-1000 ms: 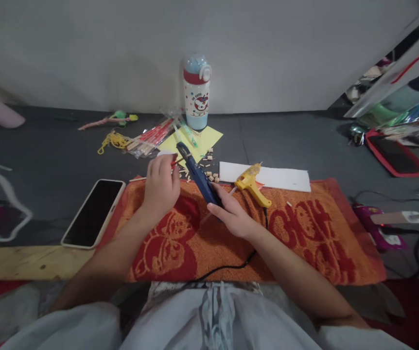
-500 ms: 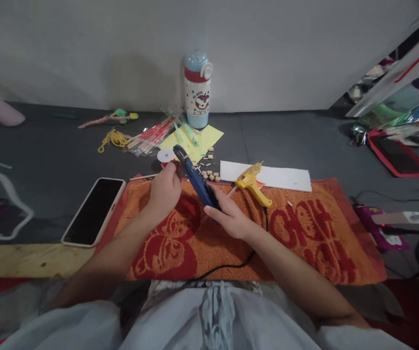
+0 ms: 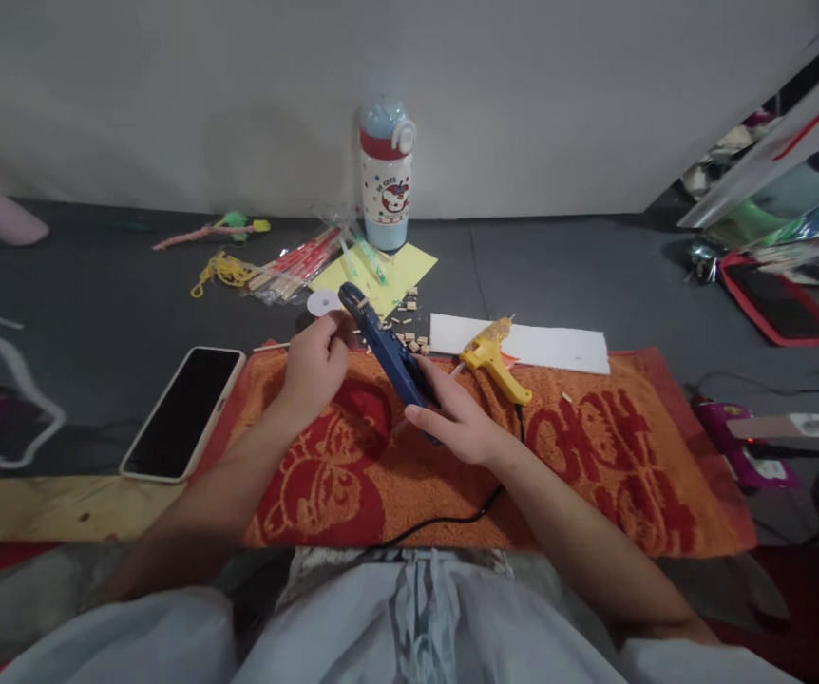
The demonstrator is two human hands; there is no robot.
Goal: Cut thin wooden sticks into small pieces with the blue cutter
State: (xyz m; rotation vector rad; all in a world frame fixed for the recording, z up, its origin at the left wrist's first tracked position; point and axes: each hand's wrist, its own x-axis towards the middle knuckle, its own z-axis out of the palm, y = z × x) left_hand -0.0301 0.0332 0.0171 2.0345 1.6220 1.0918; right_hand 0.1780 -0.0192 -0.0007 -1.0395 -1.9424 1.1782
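My right hand (image 3: 452,418) grips a dark blue glue gun (image 3: 381,342), its nozzle pointing up and left over the orange towel (image 3: 595,456). My left hand (image 3: 316,366) is curled in a pinch right at the nozzle tip; what it pinches is too small to make out. A small white spool (image 3: 322,303) lies just beyond my left fingers. Tiny wooden pieces (image 3: 409,337) are scattered near the nozzle. A black cord (image 3: 445,521) trails from the gun toward my lap.
A yellow glue gun (image 3: 493,356) rests on the towel by a white sheet (image 3: 552,344). A phone (image 3: 182,412) lies at left, a water bottle (image 3: 385,176) by the wall, yellow paper (image 3: 395,268), packed sticks (image 3: 295,268), a wooden board (image 3: 46,511), clutter at right.
My left hand dropped slightly toward the nozzle tip, uncovering the white spool. The red piece seen between its fingers a second ago no longer shows. The blue gun barely shifted.
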